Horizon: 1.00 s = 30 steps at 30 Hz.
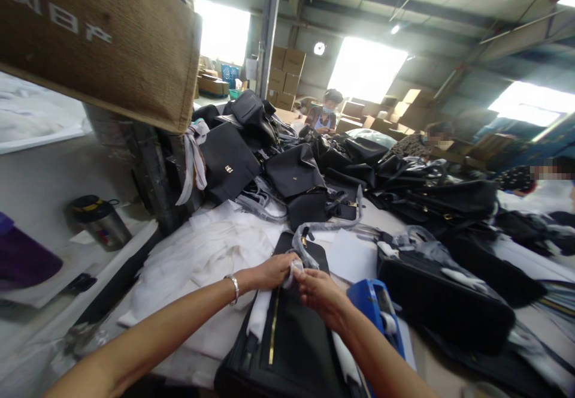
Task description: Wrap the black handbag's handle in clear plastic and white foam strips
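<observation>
A black bag (305,332) with a gold zipper (273,332) lies in front of me. Over its far part, my left hand (279,269) and my right hand (320,290) meet with fingers pinched on a plastic-wrapped strap (294,269). That strap curves away from my hands past a gold buckle (304,239). White wrapping covers the bag's straps on both sides (258,317). What my fingertips do inside the plastic is too small to make out. A silver bracelet (233,289) circles my left wrist.
White sheets (202,260) are heaped at left, near a flask (101,221). A blue tape dispenser (375,311) stands right of the bag. Black bags (294,173) pile up ahead, others (444,290) at right. A brown fabric box (103,38) overhangs upper left. Several people (322,119) sit beyond.
</observation>
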Motion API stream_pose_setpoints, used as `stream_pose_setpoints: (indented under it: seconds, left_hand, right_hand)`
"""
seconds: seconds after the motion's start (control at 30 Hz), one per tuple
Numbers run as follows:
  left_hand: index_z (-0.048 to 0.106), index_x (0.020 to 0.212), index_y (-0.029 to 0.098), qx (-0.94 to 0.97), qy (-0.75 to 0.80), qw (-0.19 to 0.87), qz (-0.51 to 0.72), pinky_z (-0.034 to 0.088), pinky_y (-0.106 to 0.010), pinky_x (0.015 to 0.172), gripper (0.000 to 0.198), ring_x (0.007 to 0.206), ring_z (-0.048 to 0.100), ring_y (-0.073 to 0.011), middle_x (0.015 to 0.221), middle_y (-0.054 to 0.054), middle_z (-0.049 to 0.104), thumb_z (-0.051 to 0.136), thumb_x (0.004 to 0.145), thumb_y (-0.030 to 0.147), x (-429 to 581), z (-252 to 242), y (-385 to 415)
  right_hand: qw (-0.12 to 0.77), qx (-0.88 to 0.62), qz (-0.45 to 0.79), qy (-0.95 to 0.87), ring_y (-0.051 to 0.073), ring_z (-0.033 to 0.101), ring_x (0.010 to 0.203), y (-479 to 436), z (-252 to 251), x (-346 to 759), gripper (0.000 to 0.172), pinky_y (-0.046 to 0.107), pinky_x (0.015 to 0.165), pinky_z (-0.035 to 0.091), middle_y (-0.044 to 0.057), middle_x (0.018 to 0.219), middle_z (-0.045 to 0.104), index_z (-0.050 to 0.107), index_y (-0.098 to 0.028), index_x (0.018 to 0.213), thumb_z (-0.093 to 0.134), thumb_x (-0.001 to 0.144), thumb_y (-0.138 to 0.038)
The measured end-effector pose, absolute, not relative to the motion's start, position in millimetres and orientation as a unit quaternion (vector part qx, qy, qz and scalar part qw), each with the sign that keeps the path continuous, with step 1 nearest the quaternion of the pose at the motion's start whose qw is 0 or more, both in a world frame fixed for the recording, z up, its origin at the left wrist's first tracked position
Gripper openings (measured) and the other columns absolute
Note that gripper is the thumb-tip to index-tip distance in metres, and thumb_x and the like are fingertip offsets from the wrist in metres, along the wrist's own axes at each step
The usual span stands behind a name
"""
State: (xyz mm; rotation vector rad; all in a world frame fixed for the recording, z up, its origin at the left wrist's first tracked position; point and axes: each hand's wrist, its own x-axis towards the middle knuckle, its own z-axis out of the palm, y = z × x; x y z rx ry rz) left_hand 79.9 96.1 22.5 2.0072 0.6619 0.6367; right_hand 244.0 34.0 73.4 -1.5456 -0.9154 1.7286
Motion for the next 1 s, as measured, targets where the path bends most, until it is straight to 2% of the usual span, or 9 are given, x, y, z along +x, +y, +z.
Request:
stream_pose_setpoints:
  seconds: [0.1, 0.2, 0.37, 0.53, 0.6, 0.67, 0.77, 0.87, 1.0]
  left_hand:
    - [0.056, 0.098, 0.016, 0.814, 0.268, 0.447, 0.257, 0.046, -0.030, 0.079, 0.016, 0.086, 0.057, -0.0173, 0.095, -0.005, 0.061, 0.042, 0.092, 0.019, 78, 24, 93]
    - [0.057, 0.100, 0.017, 0.816, 0.271, 0.445, 0.250, 0.046, -0.028, 0.082, 0.017, 0.089, 0.057, -0.0172, 0.098, -0.004, 0.062, 0.043, 0.090, 0.019, 79, 27, 89]
    - [0.061, 0.105, 0.019, 0.817, 0.297, 0.438, 0.230, 0.047, -0.029, 0.085, 0.023, 0.093, 0.059, -0.0186, 0.101, -0.004, 0.065, 0.047, 0.088, 0.022, 79, 34, 87]
    - [0.053, 0.127, 0.018, 0.792, 0.407, 0.398, 0.220, 0.039, -0.034, 0.102, 0.041, 0.118, 0.052, -0.0228, 0.128, -0.009, 0.059, 0.048, 0.086, 0.020, 56, 41, 67]
    - [0.051, 0.126, 0.014, 0.761, 0.486, 0.374, 0.211, 0.043, -0.036, 0.095, 0.039, 0.110, 0.056, -0.0246, 0.120, -0.013, 0.061, 0.043, 0.091, 0.030, 41, 44, 48]
    - [0.058, 0.111, 0.013, 0.736, 0.544, 0.361, 0.178, 0.046, -0.034, 0.077, 0.039, 0.089, 0.061, -0.0244, 0.097, -0.010, 0.067, 0.041, 0.093, 0.043, 30, 47, 29]
    - [0.062, 0.089, 0.016, 0.718, 0.589, 0.352, 0.116, 0.039, -0.030, 0.059, 0.045, 0.070, 0.060, -0.0231, 0.076, -0.005, 0.066, 0.048, 0.087, 0.059, 23, 52, 10]
    - [0.062, 0.081, 0.018, 0.711, 0.613, 0.336, 0.075, 0.032, -0.029, 0.056, 0.047, 0.067, 0.059, -0.0242, 0.072, -0.005, 0.065, 0.057, 0.078, 0.064, 27, 61, 9]
    - [0.063, 0.075, 0.019, 0.720, 0.610, 0.327, 0.049, 0.028, -0.030, 0.056, 0.043, 0.065, 0.057, -0.0258, 0.068, -0.005, 0.063, 0.068, 0.067, 0.061, 38, 77, 14]
  right_hand:
    - [0.343, -0.556, 0.699, -0.291, 0.006, 0.051, 0.054, 30, 74, 245, 0.038, 0.019, 0.056, 0.048, -0.004, 0.064, 0.053, 0.059, -0.017, 0.078, 0.078, 0.068, -0.048]
    - [0.350, -0.543, 0.718, -0.259, 0.007, 0.053, 0.054, 27, 69, 246, 0.032, 0.020, 0.055, 0.048, -0.004, 0.063, 0.054, 0.060, -0.017, 0.079, 0.077, 0.072, -0.044]
    - [0.369, -0.539, 0.712, -0.255, 0.005, 0.047, 0.049, 23, 59, 240, 0.032, 0.016, 0.048, 0.041, -0.005, 0.056, 0.050, 0.062, -0.015, 0.074, 0.083, 0.065, -0.038]
    - [0.380, -0.542, 0.696, -0.277, 0.006, 0.048, 0.049, 15, 50, 237, 0.039, 0.018, 0.048, 0.043, -0.004, 0.054, 0.052, 0.062, -0.015, 0.067, 0.088, 0.057, -0.042]
    - [0.381, -0.542, 0.694, -0.282, 0.006, 0.048, 0.048, 12, 45, 239, 0.041, 0.018, 0.047, 0.043, -0.004, 0.054, 0.053, 0.062, -0.015, 0.067, 0.088, 0.055, -0.044]
    - [0.384, -0.541, 0.691, -0.288, 0.006, 0.047, 0.048, 9, 41, 239, 0.043, 0.018, 0.046, 0.042, -0.004, 0.053, 0.052, 0.062, -0.014, 0.067, 0.088, 0.054, -0.046]
    - [0.386, -0.541, 0.686, -0.297, 0.006, 0.047, 0.049, 7, 37, 238, 0.046, 0.017, 0.045, 0.041, -0.005, 0.054, 0.051, 0.061, -0.015, 0.066, 0.088, 0.051, -0.049]
    - [0.380, -0.545, 0.684, -0.302, 0.007, 0.049, 0.051, 4, 40, 236, 0.047, 0.018, 0.047, 0.044, -0.004, 0.056, 0.051, 0.059, -0.015, 0.065, 0.088, 0.050, -0.049]
    - [0.379, -0.557, 0.676, -0.298, 0.009, 0.052, 0.057, -2, 45, 235, 0.045, 0.023, 0.052, 0.051, -0.003, 0.062, 0.053, 0.060, -0.016, 0.068, 0.087, 0.052, -0.048]
